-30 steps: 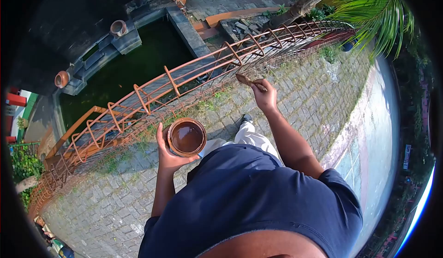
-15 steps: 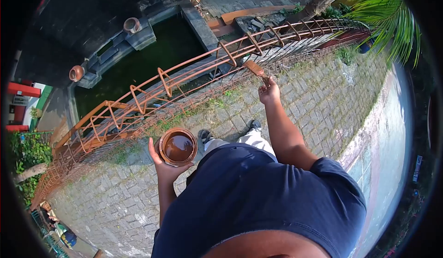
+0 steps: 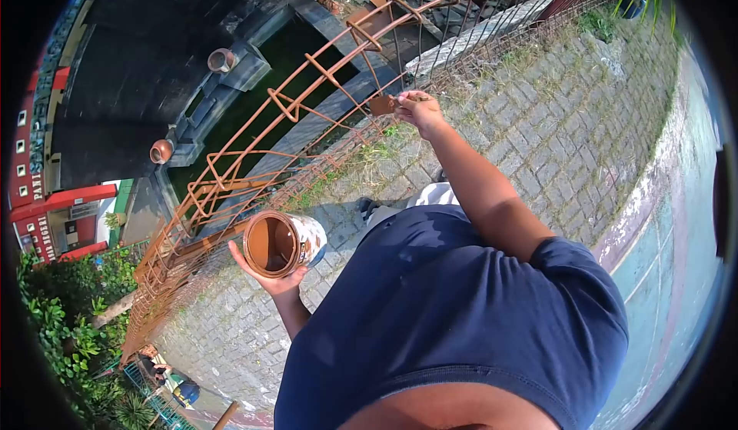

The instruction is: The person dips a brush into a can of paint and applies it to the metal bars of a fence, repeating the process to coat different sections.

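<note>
My left hand (image 3: 278,279) holds a paint can (image 3: 310,238) from below, its fingers round the base. The can is tilted, and brown paint (image 3: 270,247) shows inside its open mouth. Out in front, my right hand (image 3: 419,111) is closed on the handle of a paintbrush (image 3: 382,105). The brown bristles are beside the thin bars of a rusty-brown metal frame (image 3: 323,72); whether they touch cannot be made out.
A dark pond (image 3: 288,45) with a stone rim lies beyond the frame, with clay pots (image 3: 222,61) beside it. Grassy paving (image 3: 538,138) runs beneath me. A person (image 3: 183,388) is at the lower left. Palm leaves hang at the upper right.
My right hand and the brush have moved left. The can has tipped, showing its side and more of its inner wall. The view has turned, bringing the red building further in.
</note>
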Demonstrator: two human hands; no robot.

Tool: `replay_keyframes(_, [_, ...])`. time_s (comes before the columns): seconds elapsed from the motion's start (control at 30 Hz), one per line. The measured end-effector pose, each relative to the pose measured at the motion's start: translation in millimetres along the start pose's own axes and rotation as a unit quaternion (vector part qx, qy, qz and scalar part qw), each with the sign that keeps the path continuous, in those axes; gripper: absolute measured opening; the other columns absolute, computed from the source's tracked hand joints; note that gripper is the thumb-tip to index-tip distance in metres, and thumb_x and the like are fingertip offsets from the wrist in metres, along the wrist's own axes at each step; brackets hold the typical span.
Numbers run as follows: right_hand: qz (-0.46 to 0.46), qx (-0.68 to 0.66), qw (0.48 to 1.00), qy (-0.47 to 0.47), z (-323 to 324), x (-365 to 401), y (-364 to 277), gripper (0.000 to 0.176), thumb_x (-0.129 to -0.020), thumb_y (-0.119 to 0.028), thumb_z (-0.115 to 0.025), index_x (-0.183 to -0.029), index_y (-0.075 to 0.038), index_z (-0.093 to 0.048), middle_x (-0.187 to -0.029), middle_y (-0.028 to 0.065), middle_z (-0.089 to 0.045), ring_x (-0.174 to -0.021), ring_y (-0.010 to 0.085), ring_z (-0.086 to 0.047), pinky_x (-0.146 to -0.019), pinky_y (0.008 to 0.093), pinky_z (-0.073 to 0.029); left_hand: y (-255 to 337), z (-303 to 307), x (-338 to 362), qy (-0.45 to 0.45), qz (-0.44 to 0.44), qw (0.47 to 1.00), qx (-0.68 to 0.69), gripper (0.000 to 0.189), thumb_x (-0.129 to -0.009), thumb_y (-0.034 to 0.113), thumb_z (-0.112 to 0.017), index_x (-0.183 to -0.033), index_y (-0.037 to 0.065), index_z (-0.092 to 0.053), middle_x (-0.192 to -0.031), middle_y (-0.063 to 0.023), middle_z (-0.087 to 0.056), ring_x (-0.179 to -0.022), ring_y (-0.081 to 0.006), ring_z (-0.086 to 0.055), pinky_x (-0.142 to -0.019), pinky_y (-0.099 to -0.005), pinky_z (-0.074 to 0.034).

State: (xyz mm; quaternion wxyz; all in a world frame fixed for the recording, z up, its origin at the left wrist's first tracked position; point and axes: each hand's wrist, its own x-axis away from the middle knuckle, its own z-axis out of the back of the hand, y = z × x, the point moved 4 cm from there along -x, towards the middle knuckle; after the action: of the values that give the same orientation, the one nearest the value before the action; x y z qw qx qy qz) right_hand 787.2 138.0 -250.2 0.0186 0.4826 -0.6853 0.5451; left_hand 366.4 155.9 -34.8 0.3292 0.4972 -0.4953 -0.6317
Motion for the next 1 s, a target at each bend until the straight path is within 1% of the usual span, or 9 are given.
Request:
replay_keyframes(0.1, [0.021,0.012,0.999,0.028,81.8,12.9,-38.0,0.023,-0.082,0.006,-0.072,-0.093,-0.009,-0.059,-0.090,0.0034,-0.067,-0.080,0.0167,-0.069,-0.071,0.0293,-0.060,2.4,-31.0,8.9,0.022,-0.044,0.998,-0.031,0.141,-0.057,0.053,-0.092,-0.156,0.011,-0.001,-0.146,-0.0195,-0.042,-0.131,-0.0360,-0.049,-0.109,-0.0504,-0.044])
replay_keyframes(0.23, [0.042,0.093,0.987,0.121,231.9,23.5,-58.7,0.030,-0.079,0.011,-0.071,-0.093,-0.012,-0.056,-0.098,0.0011,-0.064,-0.087,0.0201,-0.068,-0.075,0.0322,-0.059,17.0,-75.8,22.5,0.074,-0.024,0.996,0.032,0.134,-0.063,0.053,-0.087,-0.157,0.011,0.000,-0.147,-0.0194,-0.041,-0.132,-0.0355,-0.049,-0.109,-0.0506,-0.044])
replay_keyframes(0.4, [0.006,0.224,0.940,0.259,380.6,86.6,-72.4,0.026,-0.079,0.004,-0.073,-0.098,-0.011,-0.062,-0.086,0.0019,-0.068,-0.069,0.0157,-0.068,-0.055,0.0262,-0.050,21.8,-97.4,25.1,0.127,-0.063,0.985,0.096,0.130,-0.065,0.053,-0.080,-0.157,0.014,0.004,-0.147,-0.0201,-0.040,-0.132,-0.0364,-0.048,-0.109,-0.0532,-0.044])
replay_keyframes(0.57, [-0.037,0.625,0.701,0.342,521.9,166.9,-45.3,0.016,-0.082,-0.025,-0.075,-0.096,-0.019,-0.076,-0.082,0.0065,-0.074,-0.065,0.0165,-0.071,-0.057,0.0321,-0.058,38.8,-93.6,12.6,0.107,-0.086,0.986,0.091,0.130,-0.067,0.060,-0.079,-0.157,0.017,0.004,-0.146,-0.0175,-0.041,-0.131,-0.0362,-0.050,-0.108,-0.0556,-0.045])
replay_keyframes(0.63, [-0.108,0.614,0.690,0.368,534.8,206.4,-37.8,0.017,-0.081,-0.024,-0.075,-0.098,-0.019,-0.077,-0.080,0.0069,-0.074,-0.064,0.0174,-0.071,-0.058,0.0334,-0.058,52.2,-92.2,5.3,0.104,-0.067,0.987,0.103,0.137,-0.062,0.061,-0.086,-0.157,0.023,0.006,-0.147,-0.0191,-0.041,-0.129,-0.0355,-0.052,-0.107,-0.0546,-0.046])
replay_keyframes(0.7, [-0.133,0.508,0.758,0.387,551.6,242.9,-21.2,0.024,-0.078,-0.029,-0.069,-0.099,-0.022,-0.078,-0.098,0.0154,-0.074,-0.093,0.0315,-0.071,-0.081,0.0406,-0.056,49.5,-84.9,2.6,0.098,-0.058,0.987,0.115,0.142,-0.051,0.063,-0.090,-0.157,0.025,-0.002,-0.151,-0.0135,-0.035,-0.137,-0.0352,-0.043,-0.111,-0.0582,-0.040])
replay_keyframes(0.83, [-0.061,0.676,0.676,0.287,550.1,278.5,-18.6,0.027,-0.076,-0.027,-0.068,-0.099,-0.021,-0.078,-0.096,0.0178,-0.074,-0.093,0.0326,-0.071,-0.082,0.0402,-0.056,59.5,-78.6,-0.5,0.093,-0.139,0.980,-0.111,0.152,-0.045,0.081,-0.078,-0.156,0.016,0.003,-0.149,-0.0162,-0.037,-0.133,-0.0318,-0.047,-0.112,-0.0526,-0.041])
replay_keyframes(0.9, [-0.106,0.661,0.664,0.332,500.1,304.6,-33.4,0.027,-0.075,-0.027,-0.069,-0.100,-0.020,-0.078,-0.095,0.0184,-0.074,-0.092,0.0325,-0.071,-0.083,0.0403,-0.055,60.9,-60.0,7.6,0.087,-0.151,0.974,-0.143,0.151,-0.050,0.068,-0.087,-0.155,0.018,0.009,-0.150,-0.0172,-0.036,-0.132,-0.0341,-0.048,-0.112,-0.0527,-0.041])
replay_keyframes(1.0, [-0.077,0.651,0.691,0.305,508.6,304.1,-42.8,0.031,-0.075,-0.036,-0.073,-0.102,-0.020,-0.078,-0.094,0.0189,-0.073,-0.092,0.0338,-0.071,-0.082,0.0417,-0.055,52.9,-26.0,14.6,0.114,-0.164,0.965,-0.170,0.150,-0.054,0.052,-0.094,-0.153,0.021,0.014,-0.150,-0.0200,-0.033,-0.131,-0.0367,-0.049,-0.112,-0.0551,-0.041])
